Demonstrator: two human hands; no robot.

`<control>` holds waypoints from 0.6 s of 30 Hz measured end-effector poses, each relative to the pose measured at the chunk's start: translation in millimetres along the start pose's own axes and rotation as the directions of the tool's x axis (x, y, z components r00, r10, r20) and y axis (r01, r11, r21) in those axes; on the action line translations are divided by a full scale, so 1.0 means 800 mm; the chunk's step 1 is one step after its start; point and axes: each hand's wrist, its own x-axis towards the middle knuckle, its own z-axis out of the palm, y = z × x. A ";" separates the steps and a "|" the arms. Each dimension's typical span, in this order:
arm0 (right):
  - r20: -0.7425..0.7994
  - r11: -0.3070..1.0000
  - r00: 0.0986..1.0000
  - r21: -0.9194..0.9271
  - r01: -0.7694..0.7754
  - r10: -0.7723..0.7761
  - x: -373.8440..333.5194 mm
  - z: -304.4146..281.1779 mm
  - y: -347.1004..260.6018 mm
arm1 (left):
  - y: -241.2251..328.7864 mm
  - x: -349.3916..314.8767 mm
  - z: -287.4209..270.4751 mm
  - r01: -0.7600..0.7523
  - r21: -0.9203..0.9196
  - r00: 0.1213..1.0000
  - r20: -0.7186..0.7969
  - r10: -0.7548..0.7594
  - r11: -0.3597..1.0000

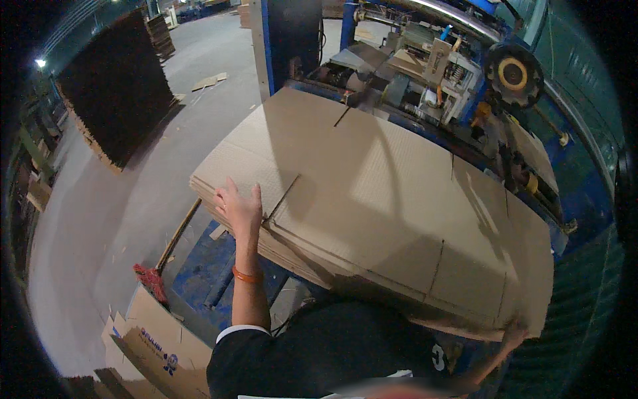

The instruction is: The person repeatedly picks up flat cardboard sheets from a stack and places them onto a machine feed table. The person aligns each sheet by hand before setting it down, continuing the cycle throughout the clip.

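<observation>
A stack of flat brown cardboard sheets (372,193), with slots cut in from the edges, lies in front of me. At its near left edge is my left hand (239,207), fingers spread and gripping nothing that I can make out. An orange band circles that wrist. My right hand (515,338) is by the stack's near right corner, against or beside the edge. Its fingers are dim and partly hidden there, so their hold does not show. Several sheet edges show in layers below the left hand.
Beyond the stack stands a blue machine with rollers and a dark wheel (514,73). A blue platform (206,269) lies below left, near a red-ended broom (153,282) and printed cardboard (156,342). A tall dark stack (116,86) stands far left. Scraps (209,82) litter the floor.
</observation>
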 end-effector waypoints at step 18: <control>-0.065 -0.306 0.862 0.919 0.247 0.502 0.032 -0.191 -0.053 | -0.017 0.113 -0.023 0.360 -0.904 0.927 0.374 0.018 0.230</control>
